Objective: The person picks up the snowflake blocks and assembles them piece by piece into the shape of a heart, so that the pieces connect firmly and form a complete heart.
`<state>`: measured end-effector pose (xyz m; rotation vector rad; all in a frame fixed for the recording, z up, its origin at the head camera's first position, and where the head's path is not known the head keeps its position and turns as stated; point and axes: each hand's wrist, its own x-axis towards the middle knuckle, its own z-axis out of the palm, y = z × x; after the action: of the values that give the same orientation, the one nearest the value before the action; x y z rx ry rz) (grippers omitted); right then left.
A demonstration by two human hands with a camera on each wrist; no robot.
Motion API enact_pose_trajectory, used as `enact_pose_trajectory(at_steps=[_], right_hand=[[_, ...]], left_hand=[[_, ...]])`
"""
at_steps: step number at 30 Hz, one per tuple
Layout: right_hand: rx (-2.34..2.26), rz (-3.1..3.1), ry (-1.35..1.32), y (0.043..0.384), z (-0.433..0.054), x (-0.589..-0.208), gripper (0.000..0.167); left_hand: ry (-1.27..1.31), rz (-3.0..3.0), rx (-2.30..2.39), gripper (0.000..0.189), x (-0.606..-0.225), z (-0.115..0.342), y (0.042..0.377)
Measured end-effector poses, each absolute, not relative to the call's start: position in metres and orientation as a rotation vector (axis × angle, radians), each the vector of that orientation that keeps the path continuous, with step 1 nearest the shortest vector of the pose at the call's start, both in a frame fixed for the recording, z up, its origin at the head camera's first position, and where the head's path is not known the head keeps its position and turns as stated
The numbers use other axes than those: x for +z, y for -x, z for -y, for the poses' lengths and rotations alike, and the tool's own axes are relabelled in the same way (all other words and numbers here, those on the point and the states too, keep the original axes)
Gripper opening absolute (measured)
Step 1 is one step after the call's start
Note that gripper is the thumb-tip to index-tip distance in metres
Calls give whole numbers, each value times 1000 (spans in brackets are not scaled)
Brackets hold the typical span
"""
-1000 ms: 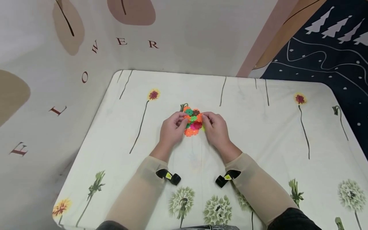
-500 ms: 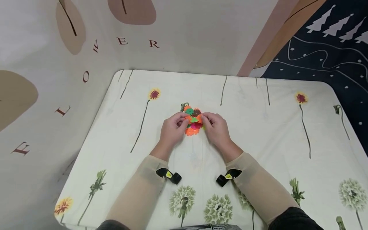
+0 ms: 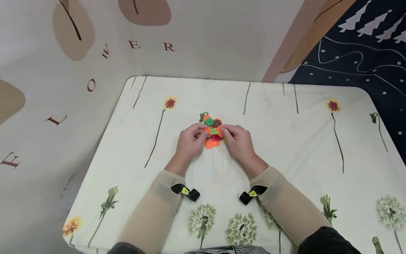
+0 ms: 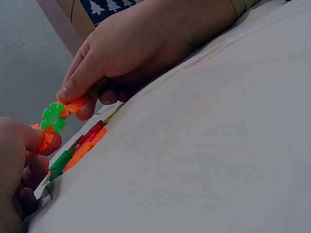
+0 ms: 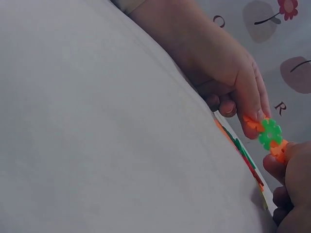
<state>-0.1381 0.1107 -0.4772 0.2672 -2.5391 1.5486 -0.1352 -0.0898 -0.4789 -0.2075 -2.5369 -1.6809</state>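
Observation:
My left hand (image 3: 189, 141) pinches an orange notched flower-shaped disc (image 4: 46, 138) between thumb and finger. Opposite it, my right hand (image 3: 238, 143) pinches another orange flower disc (image 5: 278, 151). A bright green notched disc (image 4: 53, 118) stands between them, linked to both orange ones, its face turned to the wrist cameras. This joined chain is held above the tabletop. Just beneath lie several loose flower discs on the cloth: dark green (image 3: 208, 121), brown (image 3: 217, 122), pink-red and orange (image 3: 211, 144). The hands partly cover this pile in the head view.
White cloth with printed flowers covers the table (image 3: 285, 141). Behind and to the left rises a pale lettered wall hanging (image 3: 215, 46); a dark blue panel (image 3: 345, 63) with white trees hangs at the right. Each wrist wears a small black camera (image 3: 192, 194).
Both hands keep their hold and stay nearly in place over the pile. The green disc between them tilts slightly, and the head view shifts a little.

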Motion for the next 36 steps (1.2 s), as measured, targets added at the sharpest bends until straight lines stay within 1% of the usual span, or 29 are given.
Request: enact_pose_trajectory(at_steps=[5, 11, 13, 17, 21, 24, 32, 36], right_hand=[[1576, 2552, -253, 140, -109, -478, 22], [1549, 2599, -297, 139, -110, -477, 22], [1543, 2605, -302, 139, -109, -477, 22], [1558, 2591, -281, 140, -109, -477, 23], [1561, 2591, -285, 140, -109, -476, 23], [1545, 2609, -299, 140, -110, -476, 23], [1407, 2677, -454, 141, -110, -476, 22], [1387, 2663, -425, 140, -110, -476, 25]], left_hand=[[144, 2433, -1738, 15, -480, 87, 136], [64, 2346, -1809, 17, -481, 85, 137], [92, 2385, -1795, 18, -481, 86, 136], [239, 2518, -1690, 23, -480, 88, 136], [369, 2588, -1601, 37, -480, 88, 136], [390, 2590, -1593, 44, -480, 87, 137], [241, 2581, -1602, 44, -480, 86, 138], [143, 2557, -1711, 46, -478, 85, 137]])
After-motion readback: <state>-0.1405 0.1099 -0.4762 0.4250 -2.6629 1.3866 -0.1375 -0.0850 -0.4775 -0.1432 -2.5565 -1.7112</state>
